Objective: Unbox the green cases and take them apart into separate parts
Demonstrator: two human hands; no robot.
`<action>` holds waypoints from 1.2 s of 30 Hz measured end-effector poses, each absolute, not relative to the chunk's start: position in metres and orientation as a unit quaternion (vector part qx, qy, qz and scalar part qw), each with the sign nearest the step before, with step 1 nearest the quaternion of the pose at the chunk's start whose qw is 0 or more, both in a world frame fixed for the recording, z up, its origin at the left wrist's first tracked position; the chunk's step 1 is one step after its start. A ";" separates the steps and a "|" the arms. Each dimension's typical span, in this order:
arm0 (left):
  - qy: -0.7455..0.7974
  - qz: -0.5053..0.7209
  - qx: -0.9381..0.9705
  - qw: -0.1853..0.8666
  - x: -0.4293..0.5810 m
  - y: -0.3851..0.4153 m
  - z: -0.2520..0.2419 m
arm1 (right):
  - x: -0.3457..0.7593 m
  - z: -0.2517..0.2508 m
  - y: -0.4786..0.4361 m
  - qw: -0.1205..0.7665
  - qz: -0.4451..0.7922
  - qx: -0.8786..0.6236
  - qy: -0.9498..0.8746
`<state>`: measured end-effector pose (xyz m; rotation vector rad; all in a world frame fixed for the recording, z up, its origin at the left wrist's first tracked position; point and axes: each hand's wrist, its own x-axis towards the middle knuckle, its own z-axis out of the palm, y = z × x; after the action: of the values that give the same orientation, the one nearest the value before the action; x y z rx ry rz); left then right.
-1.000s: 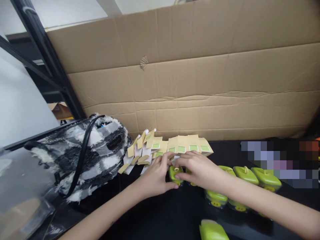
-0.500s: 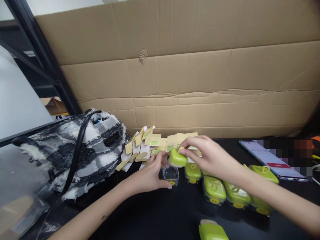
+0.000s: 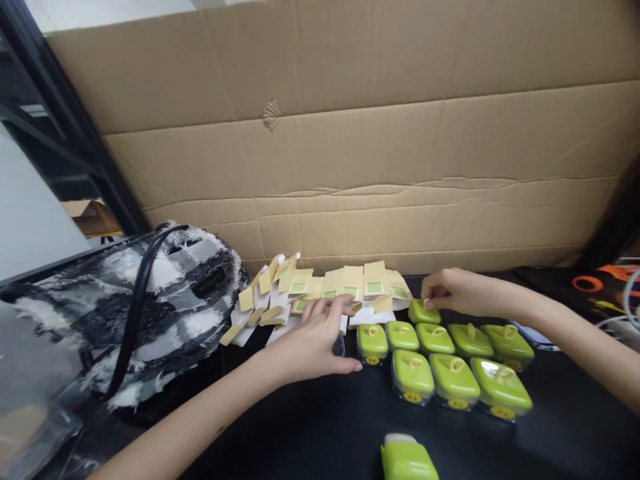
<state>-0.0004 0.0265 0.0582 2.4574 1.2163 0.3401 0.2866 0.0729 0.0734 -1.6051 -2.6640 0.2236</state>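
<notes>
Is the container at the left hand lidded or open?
Open, seemingly: the clear container, mostly hidden by the left hand, shows no lid; the right hand holds a green lid away from it.

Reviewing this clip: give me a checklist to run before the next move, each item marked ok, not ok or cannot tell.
1. Right hand holding green lid: ok.
2. Green lid apart from clear container: ok.
3. Left hand firmly gripping clear container: cannot tell, hand hides most of it.
4. Green lid lifted off tabletop: cannot tell.
5. Three nearer-row containers lidded: ok.
6. Phone fully visible: not ok, partly hidden.
</notes>
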 end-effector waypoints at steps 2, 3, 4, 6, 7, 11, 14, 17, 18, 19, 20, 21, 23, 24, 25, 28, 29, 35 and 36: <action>0.419 0.120 0.880 0.190 0.009 0.031 0.057 | 0.288 0.074 0.073 -0.014 0.071 -0.520 -0.851; 0.414 0.122 0.882 0.190 0.012 0.033 0.055 | 0.288 0.075 0.072 -0.023 0.066 -0.524 -0.849; 0.411 0.124 0.883 0.189 0.015 0.035 0.053 | 0.288 0.075 0.071 -0.032 0.060 -0.527 -0.847; 0.405 0.130 0.885 0.187 0.018 0.037 0.049 | 0.287 0.077 0.070 -0.046 0.049 -0.530 -0.845; 0.404 0.133 0.886 0.185 0.019 0.038 0.047 | 0.286 0.077 0.069 -0.053 0.046 -0.530 -0.845; 0.404 0.138 0.886 0.180 0.018 0.037 0.044 | 0.284 0.080 0.065 -0.067 0.024 -0.537 -0.840; 0.408 0.137 0.885 0.176 0.015 0.034 0.046 | 0.284 0.080 0.063 -0.071 0.004 -0.552 -0.831; 0.413 0.138 0.883 0.174 0.012 0.032 0.048 | 0.285 0.079 0.062 -0.076 -0.001 -0.560 -0.825; 0.415 0.137 0.882 0.175 0.011 0.032 0.048 | 0.286 0.079 0.062 -0.077 0.000 -0.561 -0.824; 0.416 0.137 0.881 0.177 0.010 0.032 0.049 | 0.288 0.079 0.062 -0.075 0.001 -0.561 -0.824; 0.417 0.135 0.880 0.181 0.009 0.032 0.049 | 0.289 0.079 0.063 -0.072 0.002 -0.561 -0.825; 0.417 0.134 0.880 0.185 0.008 0.032 0.049 | 0.289 0.080 0.063 -0.065 0.003 -0.559 -0.827; 0.415 0.131 0.879 0.196 0.007 0.032 0.049 | 0.287 0.082 0.062 -0.035 -0.002 -0.549 -0.835; 0.413 0.131 0.878 0.201 0.006 0.032 0.049 | 0.283 0.083 0.060 -0.010 -0.008 -0.540 -0.842; 0.411 0.132 0.878 0.205 0.006 0.033 0.049 | 0.277 0.083 0.057 0.021 -0.014 -0.526 -0.850; 0.406 0.141 0.877 0.213 0.005 0.033 0.048 | 0.248 0.077 0.045 0.120 -0.014 -0.463 -0.878; 0.404 0.145 0.877 0.215 0.005 0.033 0.048 | 0.237 0.072 0.040 0.144 -0.005 -0.439 -0.887; 0.400 0.163 0.871 0.233 0.007 0.035 0.046 | 0.194 0.047 0.029 0.201 0.030 -0.376 -0.904; 0.404 0.164 0.869 0.235 0.007 0.035 0.046 | 0.192 0.046 0.029 0.206 0.030 -0.374 -0.904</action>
<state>0.0070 0.0351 0.0456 2.3840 1.1096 0.4488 0.1924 0.0292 0.0457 -1.0420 -2.5183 0.0846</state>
